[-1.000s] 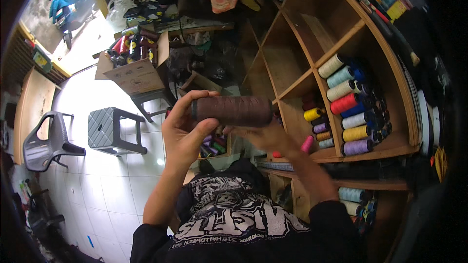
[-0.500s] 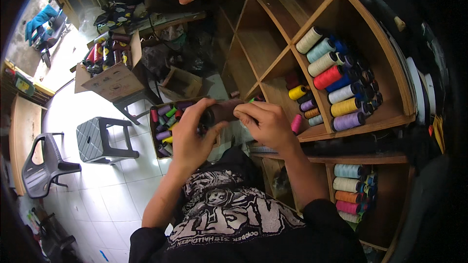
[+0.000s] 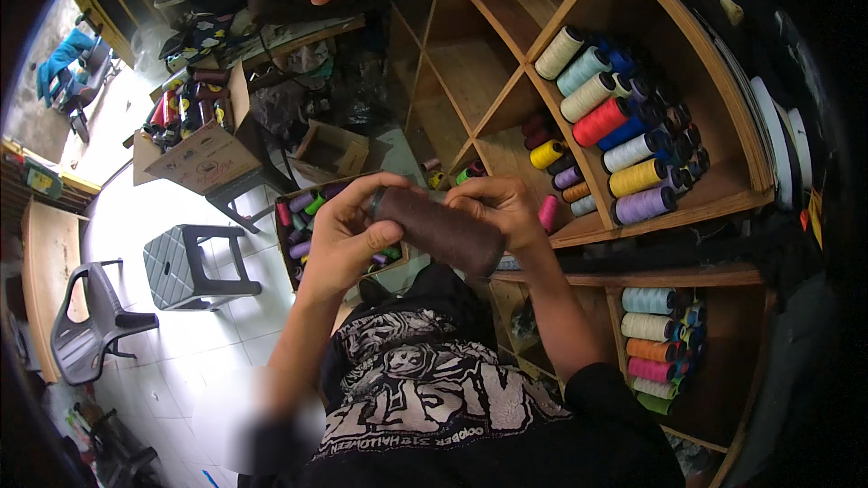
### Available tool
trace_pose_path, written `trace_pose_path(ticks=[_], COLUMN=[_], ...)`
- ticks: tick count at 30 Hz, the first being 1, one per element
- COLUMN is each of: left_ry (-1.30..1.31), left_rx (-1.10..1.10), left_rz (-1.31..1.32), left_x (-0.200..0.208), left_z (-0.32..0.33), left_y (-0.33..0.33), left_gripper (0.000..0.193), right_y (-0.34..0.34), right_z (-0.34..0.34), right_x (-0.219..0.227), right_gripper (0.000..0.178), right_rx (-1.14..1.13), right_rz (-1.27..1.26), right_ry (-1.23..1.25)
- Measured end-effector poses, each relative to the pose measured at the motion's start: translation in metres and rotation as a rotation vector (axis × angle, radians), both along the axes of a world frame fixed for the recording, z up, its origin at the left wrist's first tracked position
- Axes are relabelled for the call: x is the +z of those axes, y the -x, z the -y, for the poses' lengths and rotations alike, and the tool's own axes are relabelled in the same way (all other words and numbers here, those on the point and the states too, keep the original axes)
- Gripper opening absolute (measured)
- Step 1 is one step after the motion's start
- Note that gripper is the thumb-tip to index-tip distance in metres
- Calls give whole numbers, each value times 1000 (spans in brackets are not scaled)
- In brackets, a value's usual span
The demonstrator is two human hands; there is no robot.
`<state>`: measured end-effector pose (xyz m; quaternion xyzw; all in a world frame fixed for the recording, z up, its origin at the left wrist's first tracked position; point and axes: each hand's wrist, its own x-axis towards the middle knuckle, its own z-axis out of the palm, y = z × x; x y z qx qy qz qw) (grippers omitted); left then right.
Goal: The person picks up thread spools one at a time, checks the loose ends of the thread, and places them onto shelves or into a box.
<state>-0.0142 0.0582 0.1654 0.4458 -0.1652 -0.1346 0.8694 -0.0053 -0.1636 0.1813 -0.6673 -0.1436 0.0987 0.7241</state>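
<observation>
Both hands have come a little nearer to the chest since half a second ago, and the brown thread cone [image 3: 440, 230] now lies more slanted, its far end lower on the right. It is a thick, dark brown spool with a fine wound texture and a dull look. The left hand [image 3: 342, 233] is closed around its upper left end, with the thumb on top. The right hand [image 3: 500, 210] grips it from the other side, fingers curled over the cone.

Right of the cone stands a wooden shelf [image 3: 671, 201] with slanted dividers. In one compartment lie many thread cones [image 3: 615, 140]: cream, pale blue, red, yellow, lilac and dark blue, all round and stacked on their sides. Below the cone, on the right, a lower compartment holds more spools [image 3: 655, 343] in pale blue, cream, orange, pink and green.

Left of the cone an open cardboard box [image 3: 203, 158] sits on a stand and holds dark and red spools. Under it, a grey plastic stool [image 3: 185, 262] stands on the white tiled floor [image 3: 172, 343].
</observation>
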Motion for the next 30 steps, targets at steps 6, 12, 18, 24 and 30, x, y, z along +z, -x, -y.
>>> trace_pose_path(ticks=[6, 12, 18, 24, 30], left_ry=[227, -261, -750, -864, -831], left_rx=[255, 451, 535, 355, 30], left_rz=[-171, 72, 497, 636, 625], left_x=[-21, -29, -63, -76, -98], left_z=[30, 54, 71, 98, 141], left_y=[-4, -4, -18, -29, -22], left_gripper=[51, 41, 46, 50, 82], right_y=[11, 29, 32, 43, 38], right_z=[-10, -30, -13, 28, 69], right_x=[-31, -69, -87, -89, -122], right_gripper=[12, 9, 12, 38, 42], right_rx=[-193, -221, -502, -679, -628], right_rz=[69, -547, -832, -27, 113], right_ry=[43, -945, -1008, 661, 781])
